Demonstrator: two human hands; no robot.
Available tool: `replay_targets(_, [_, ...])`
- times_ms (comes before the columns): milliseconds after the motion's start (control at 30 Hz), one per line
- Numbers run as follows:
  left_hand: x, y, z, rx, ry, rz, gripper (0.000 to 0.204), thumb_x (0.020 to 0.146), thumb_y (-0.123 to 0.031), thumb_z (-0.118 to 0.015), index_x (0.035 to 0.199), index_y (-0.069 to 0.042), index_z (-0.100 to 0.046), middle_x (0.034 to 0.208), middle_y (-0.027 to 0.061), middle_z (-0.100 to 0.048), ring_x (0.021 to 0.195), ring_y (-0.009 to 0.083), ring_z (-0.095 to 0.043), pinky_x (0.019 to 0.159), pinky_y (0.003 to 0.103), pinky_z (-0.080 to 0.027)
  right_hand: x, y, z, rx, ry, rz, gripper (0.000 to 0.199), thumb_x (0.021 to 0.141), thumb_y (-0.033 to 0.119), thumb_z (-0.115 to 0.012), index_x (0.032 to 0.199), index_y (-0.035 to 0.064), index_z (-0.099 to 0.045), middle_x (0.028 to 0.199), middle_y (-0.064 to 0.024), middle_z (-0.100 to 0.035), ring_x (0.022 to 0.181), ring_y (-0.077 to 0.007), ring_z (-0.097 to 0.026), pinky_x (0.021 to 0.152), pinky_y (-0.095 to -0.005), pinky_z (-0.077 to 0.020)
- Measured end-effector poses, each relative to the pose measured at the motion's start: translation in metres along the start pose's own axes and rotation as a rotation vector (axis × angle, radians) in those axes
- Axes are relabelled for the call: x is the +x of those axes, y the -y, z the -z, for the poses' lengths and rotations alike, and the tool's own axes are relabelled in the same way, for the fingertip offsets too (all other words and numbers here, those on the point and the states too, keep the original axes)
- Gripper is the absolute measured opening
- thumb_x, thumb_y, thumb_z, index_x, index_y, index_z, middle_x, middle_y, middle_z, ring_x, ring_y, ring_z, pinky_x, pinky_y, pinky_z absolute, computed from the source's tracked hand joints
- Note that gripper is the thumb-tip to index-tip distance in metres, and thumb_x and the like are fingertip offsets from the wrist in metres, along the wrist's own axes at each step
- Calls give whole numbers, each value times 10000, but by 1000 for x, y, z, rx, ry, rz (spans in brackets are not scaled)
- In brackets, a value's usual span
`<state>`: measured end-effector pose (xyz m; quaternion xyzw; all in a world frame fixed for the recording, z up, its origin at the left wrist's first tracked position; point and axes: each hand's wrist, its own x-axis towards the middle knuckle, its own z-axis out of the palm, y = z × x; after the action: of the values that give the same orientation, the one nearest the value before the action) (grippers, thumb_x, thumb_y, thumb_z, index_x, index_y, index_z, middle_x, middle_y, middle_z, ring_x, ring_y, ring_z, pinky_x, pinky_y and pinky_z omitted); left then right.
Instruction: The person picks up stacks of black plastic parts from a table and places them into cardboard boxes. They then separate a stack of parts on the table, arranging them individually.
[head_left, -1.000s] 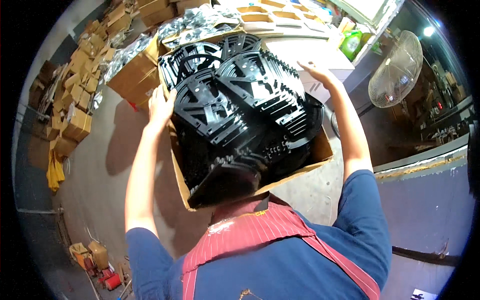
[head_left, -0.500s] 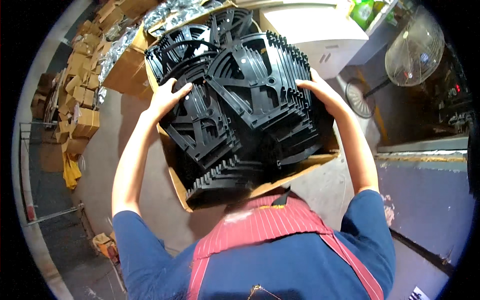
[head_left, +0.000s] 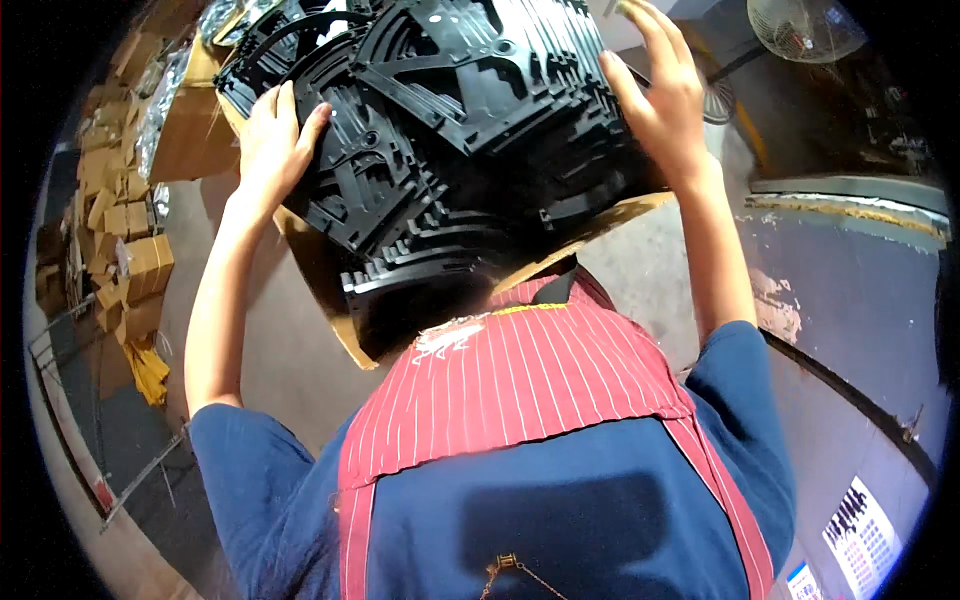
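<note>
A cardboard box (head_left: 335,318) in front of me is heaped with black plastic frame parts. They have curved ribs and toothed edges and are nested in stacks. At the left side, my left hand (head_left: 275,145) lies against a tilted stack (head_left: 355,175), its thumb apart from the fingers and its fingertips at the parts' edge. My right hand (head_left: 668,105) is beside the right end of the larger stack (head_left: 470,75), fingers spread and nothing visible in them. Whether its fingertips touch the parts, I cannot tell. More ribbed parts (head_left: 420,270) lie low in the box's near corner.
Another cardboard box (head_left: 190,135) with silvery plastic bags stands at the left, beyond it a pile of small cartons (head_left: 125,220). A yellow cloth or bag (head_left: 148,375) hangs below them. A standing fan (head_left: 805,25) is at the far right, near a grey-blue surface (head_left: 840,310).
The view has shifted, so the box sits higher in it. My right hand's fingers have spread away from the stack's end. My left hand still lies at the left stack.
</note>
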<state>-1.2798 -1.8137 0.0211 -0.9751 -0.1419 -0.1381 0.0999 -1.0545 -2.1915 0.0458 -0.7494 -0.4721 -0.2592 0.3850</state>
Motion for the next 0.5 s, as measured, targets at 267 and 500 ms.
replay_targets(267, [-44,-184,133,-235,494,-590,649,846,-379,-704,1325,29,-547,1329,212,-569,1299,356,-495,1139,489,-328,-138,-71,47,20,145,-753,427,841,251,-743,1226,78,-671,1224,-126,-683,1125,-254,-643,972,-369,-481])
replay_targets(500, [-65,-182,110,-329,517,-737,712,848,-486,-633,1306,53,-558,1332,311,-476,1314,432,-434,1184,510,-263,-177,-46,20,274,134,-890,519,860,141,-713,1340,44,-542,1215,-102,-671,1107,-173,-622,969,-327,-478])
